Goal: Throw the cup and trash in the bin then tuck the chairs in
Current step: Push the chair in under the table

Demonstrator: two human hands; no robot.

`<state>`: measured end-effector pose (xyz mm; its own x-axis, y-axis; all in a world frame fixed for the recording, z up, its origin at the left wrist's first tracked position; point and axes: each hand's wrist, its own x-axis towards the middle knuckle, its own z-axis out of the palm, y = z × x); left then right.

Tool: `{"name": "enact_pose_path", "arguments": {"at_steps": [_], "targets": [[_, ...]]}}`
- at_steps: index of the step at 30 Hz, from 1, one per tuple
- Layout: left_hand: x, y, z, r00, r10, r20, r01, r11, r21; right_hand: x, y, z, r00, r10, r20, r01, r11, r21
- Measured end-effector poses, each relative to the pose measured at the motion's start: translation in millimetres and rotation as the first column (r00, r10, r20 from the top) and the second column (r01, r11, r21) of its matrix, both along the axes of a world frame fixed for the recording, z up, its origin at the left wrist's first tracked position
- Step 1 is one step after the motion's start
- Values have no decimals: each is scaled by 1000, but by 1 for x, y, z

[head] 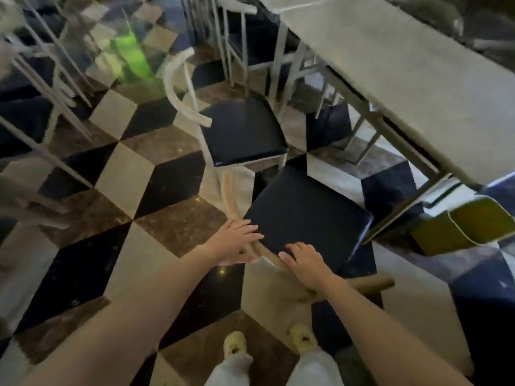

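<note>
– Where's the chair, and which way is it turned?

– The near chair (pixel 306 213) stands right in front of me on the tiled floor (pixel 117 174). Its seat points away from me, toward the desk (pixel 390 79) at upper right. The curved back rail is the part nearest me. Its long run goes from my left hand (pixel 234 242) down and right, past my right hand (pixel 305 267), to a free end.

– What do your fingers have?

– The left fingers (pixel 250 228) lie almost straight across the bend of the rail, thumb on the near side. The right fingers (pixel 295 250) are bent over the top of the rail, palm on the wood (how far they wrap underneath I can't see).

– How does it look?

– A dark navy padded seat, squarish, with a tan wooden rail and a pale frame.

– Room to move it?

– The seat's far right corner sits close to a slanting desk leg (pixel 404 209), and most of the seat is outside the desk edge. A second chair (pixel 242 132), white-backed with the same dark seat, stands just beyond the near chair's far left corner, also out from the desk. A yellow-green container (pixel 471 224) sits by the desk's end on the right. Open floor lies to my left, and blurred chairs (pixel 41 87) stand farther off that way.
</note>
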<state>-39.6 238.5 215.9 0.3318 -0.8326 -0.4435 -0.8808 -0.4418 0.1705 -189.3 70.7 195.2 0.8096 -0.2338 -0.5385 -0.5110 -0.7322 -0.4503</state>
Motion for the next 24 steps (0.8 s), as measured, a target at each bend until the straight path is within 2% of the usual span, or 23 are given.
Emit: {"name": "enact_pose_path", "arguments": {"at_steps": [4,7,11,18,24], "targets": [[14,5,-12,994,-105,-8,102,984,-148,-13,17,-2,999,-50,-19,49,998,-31],[15,7,-21,993,-114,12,113,961,-252,-17,22,0,997,-58,-41,57,998,-18],[17,9,-30,993,-116,35,121,935,-333,-22,23,5,998,-52,40,54,997,-57],[31,11,-45,988,-152,23,150,918,-367,-28,23,-1,982,-35,184,67,984,-166],[26,9,-40,984,-159,81,178,918,-354,-24,21,-12,991,-12,135,44,971,-237]]}}
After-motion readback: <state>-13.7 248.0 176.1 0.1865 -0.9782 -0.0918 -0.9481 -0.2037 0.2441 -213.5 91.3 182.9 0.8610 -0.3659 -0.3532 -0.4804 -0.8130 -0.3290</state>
